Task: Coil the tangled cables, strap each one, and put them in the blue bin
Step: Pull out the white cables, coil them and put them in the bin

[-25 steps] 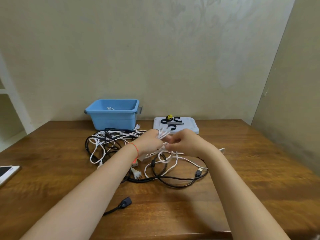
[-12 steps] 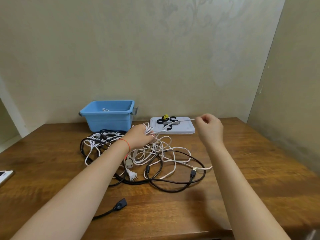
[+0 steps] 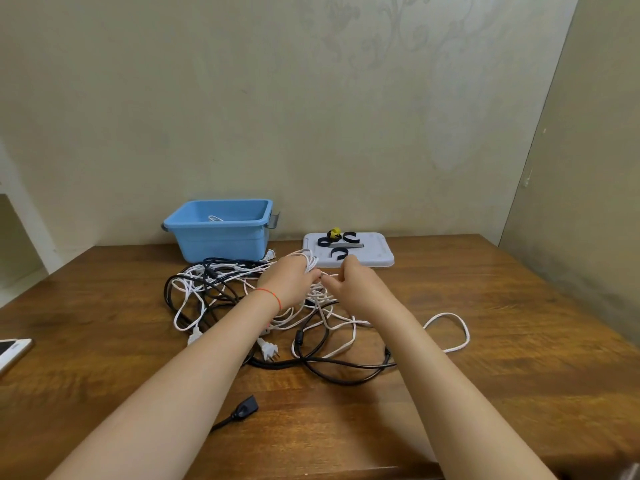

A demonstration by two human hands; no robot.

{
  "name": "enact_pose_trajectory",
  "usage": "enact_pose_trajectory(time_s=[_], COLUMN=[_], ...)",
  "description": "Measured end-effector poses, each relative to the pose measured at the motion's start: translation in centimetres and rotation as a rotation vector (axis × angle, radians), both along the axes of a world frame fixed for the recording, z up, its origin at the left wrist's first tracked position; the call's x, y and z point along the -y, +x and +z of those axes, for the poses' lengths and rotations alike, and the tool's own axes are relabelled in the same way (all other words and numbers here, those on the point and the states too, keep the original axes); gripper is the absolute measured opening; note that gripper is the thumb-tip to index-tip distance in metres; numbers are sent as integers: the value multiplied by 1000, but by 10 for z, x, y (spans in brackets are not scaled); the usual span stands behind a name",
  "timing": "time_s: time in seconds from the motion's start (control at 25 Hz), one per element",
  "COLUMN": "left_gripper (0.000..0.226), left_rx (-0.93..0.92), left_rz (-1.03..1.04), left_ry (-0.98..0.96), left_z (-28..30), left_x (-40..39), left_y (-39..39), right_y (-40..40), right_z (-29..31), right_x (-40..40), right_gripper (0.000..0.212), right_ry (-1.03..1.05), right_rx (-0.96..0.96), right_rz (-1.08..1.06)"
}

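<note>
White cable (image 3: pixel 313 299) looked light and limp; left hand (image 3: pixel 290 285) gripped its coils, right hand (image 3: pixel 349 285) pinched the strand at 3 o'clock

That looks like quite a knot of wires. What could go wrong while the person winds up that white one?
1. The white cable wound on the left hand runs through loops of the black cable, so pulling may tighten the tangle or drag the pile along.
2. The right hand only pinches the strand; it might slip and loosen the coil.
3. The straps lie on the white tray beyond both hands, so reaching for one could let the coil spring open.
</note>
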State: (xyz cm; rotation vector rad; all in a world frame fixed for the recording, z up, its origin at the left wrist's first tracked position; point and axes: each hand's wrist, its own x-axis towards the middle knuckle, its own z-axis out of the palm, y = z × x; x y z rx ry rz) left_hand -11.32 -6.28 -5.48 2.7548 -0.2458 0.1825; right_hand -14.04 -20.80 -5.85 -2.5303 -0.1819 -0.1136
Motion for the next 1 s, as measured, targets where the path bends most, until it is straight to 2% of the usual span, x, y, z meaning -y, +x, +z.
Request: enact_pose_trajectory(time_s=[0.08, 0.16, 0.32, 0.4, 0.44, 0.52, 0.6, 0.72, 0.84, 1.0], left_gripper=[30, 28, 35, 34, 34, 34, 33, 30, 25, 12], left_rx=[36, 74, 130, 135, 136, 161, 202, 244, 264, 225], left_rz=[16, 29, 154, 223, 238, 229, 205, 132, 90, 84], left_ry=[76, 129, 136, 153, 156, 175, 181, 188, 207, 195], left_z=[-5, -9, -15, -20, -21, -20, -14, -7, -8, -15], left_x=[0, -3, -25, -41, -45, -42, -31, -14, -8, -6], left_y=[2, 6, 15, 19, 19, 19, 15, 8, 4, 3], right_y=[-2, -1, 0, 1, 3, 9, 12, 11, 10, 10], right_z=[2, 13, 43, 51, 52, 47, 38, 22, 10, 2], right_x=[-1, 3, 34, 57, 64, 66, 53, 23, -7, -33], right_gripper=[30, 24, 21, 23, 23, 20, 18, 22, 35, 27], right_ry=[-108, -54, 542, 615, 562, 342, 135, 59, 29, -495], right_rx=[40, 144, 695, 809, 757, 496, 237, 48, 94, 438], right_rz=[43, 56, -239, -395, -447, -481, -364, -157, -97, -27])
